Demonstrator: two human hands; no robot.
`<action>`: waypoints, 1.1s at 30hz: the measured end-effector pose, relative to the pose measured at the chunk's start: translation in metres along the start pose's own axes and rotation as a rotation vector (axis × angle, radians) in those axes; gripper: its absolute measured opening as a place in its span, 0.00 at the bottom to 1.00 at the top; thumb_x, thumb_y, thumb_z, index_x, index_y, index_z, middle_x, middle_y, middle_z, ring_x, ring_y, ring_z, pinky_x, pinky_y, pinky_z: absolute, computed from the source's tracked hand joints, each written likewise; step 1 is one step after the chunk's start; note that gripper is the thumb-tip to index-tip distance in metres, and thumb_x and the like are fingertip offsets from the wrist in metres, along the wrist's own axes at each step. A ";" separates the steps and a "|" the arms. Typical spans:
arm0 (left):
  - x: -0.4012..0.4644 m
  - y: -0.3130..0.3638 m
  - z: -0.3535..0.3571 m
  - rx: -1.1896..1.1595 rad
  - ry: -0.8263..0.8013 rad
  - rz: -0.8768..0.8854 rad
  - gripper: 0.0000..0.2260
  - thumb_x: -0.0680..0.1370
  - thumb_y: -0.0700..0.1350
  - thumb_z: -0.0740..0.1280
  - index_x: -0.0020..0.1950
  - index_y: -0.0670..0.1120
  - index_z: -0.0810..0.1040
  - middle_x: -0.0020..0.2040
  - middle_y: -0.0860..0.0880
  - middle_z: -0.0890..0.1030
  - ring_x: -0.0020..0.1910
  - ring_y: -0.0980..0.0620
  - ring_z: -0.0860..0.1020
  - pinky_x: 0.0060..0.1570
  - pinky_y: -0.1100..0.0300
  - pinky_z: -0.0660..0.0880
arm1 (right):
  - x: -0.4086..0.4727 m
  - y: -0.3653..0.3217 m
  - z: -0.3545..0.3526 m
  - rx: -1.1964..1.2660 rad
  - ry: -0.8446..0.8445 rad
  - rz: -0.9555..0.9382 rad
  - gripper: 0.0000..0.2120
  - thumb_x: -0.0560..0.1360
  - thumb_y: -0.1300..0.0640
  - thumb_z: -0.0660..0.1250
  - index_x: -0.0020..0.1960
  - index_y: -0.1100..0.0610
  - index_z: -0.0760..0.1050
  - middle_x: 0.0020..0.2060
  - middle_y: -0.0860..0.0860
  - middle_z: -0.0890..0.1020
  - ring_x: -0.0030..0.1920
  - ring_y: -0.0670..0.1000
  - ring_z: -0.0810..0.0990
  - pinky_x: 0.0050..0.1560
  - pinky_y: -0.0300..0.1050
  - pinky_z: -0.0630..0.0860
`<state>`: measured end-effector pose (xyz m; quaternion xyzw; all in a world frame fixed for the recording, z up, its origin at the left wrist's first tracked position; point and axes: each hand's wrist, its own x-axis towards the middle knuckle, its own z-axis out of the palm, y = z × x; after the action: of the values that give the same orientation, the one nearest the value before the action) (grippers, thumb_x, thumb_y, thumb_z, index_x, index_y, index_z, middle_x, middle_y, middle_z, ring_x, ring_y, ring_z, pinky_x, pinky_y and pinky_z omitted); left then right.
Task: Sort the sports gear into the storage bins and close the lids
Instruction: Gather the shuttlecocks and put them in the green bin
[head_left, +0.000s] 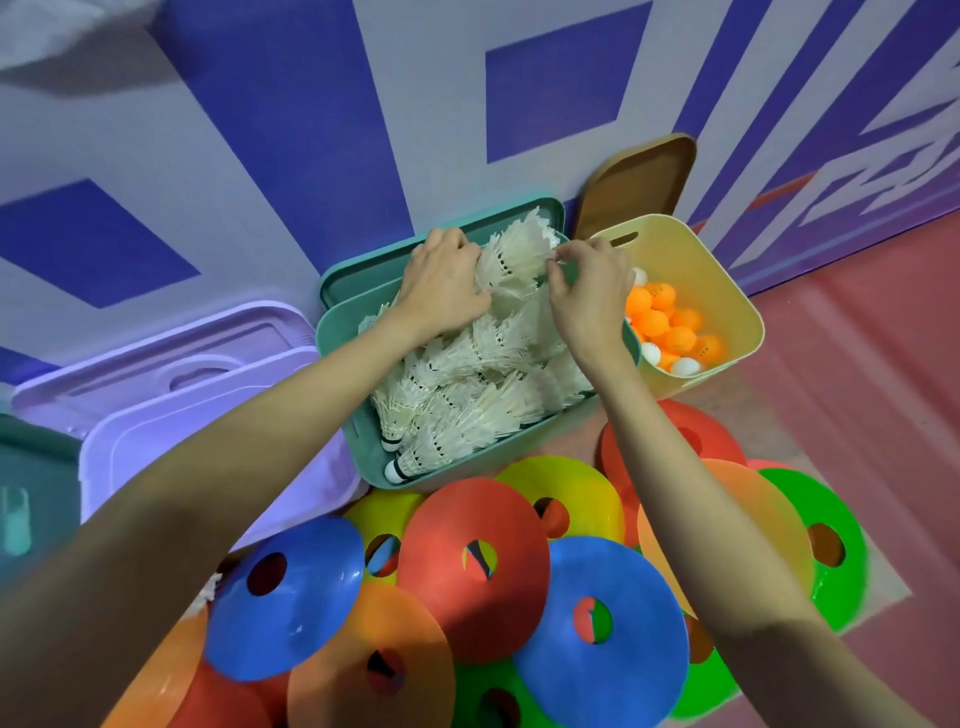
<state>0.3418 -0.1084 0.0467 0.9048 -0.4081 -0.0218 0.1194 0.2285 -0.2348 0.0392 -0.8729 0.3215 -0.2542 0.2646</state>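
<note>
Both hands work at the far end of the green bin (363, 457), which is heaped with white shuttlecocks (467, 395). The left hand (441, 291) curls over a stacked column of shuttles (511, 254) from the left, gripping its feathers, while the right hand (589, 291) pinches the same column's feather edge with thumb and fingertips from the right. The column's long axis runs up and away toward the wall, resting over the bin's far rim, so settling it likely means tipping it back toward the person, into the pile; both hands are equally near. The green lid (447, 228) stands propped behind the bin, still off. The shuttles look light, bristly and crushable, with dark-banded cork tips showing at the near end. To the right, the yellow bin (727, 291), smooth plastic, holds glossy orange and white balls (670, 332), its tan lid (639, 176) leaning on the wall. The purple bin (208, 441) sits left. Flat discs (478, 566) with centre holes lie overlapped on the floor nearby, unsorted
</note>
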 end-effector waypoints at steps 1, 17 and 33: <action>0.000 -0.001 -0.002 0.016 -0.010 -0.012 0.12 0.71 0.46 0.66 0.50 0.41 0.75 0.52 0.44 0.73 0.56 0.45 0.69 0.56 0.53 0.67 | 0.002 -0.002 0.003 -0.023 -0.007 -0.018 0.09 0.78 0.56 0.63 0.53 0.57 0.79 0.51 0.54 0.79 0.55 0.58 0.72 0.54 0.51 0.63; -0.006 -0.013 0.010 -0.095 -0.017 0.014 0.17 0.75 0.44 0.71 0.63 0.44 0.75 0.56 0.45 0.74 0.58 0.46 0.71 0.56 0.53 0.69 | 0.004 0.004 0.033 -0.440 -0.198 -0.070 0.20 0.80 0.56 0.54 0.72 0.55 0.65 0.60 0.61 0.75 0.59 0.62 0.71 0.56 0.54 0.65; -0.092 -0.041 -0.022 -0.344 0.153 0.049 0.15 0.74 0.36 0.64 0.60 0.40 0.77 0.58 0.41 0.77 0.60 0.43 0.75 0.61 0.56 0.67 | -0.072 -0.045 0.007 -0.202 -0.242 -0.276 0.23 0.76 0.57 0.62 0.69 0.62 0.66 0.59 0.62 0.73 0.59 0.63 0.71 0.57 0.56 0.66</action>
<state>0.3135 -0.0096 0.0533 0.8599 -0.4099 -0.0195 0.3036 0.2035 -0.1533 0.0425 -0.9550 0.1886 -0.1478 0.1749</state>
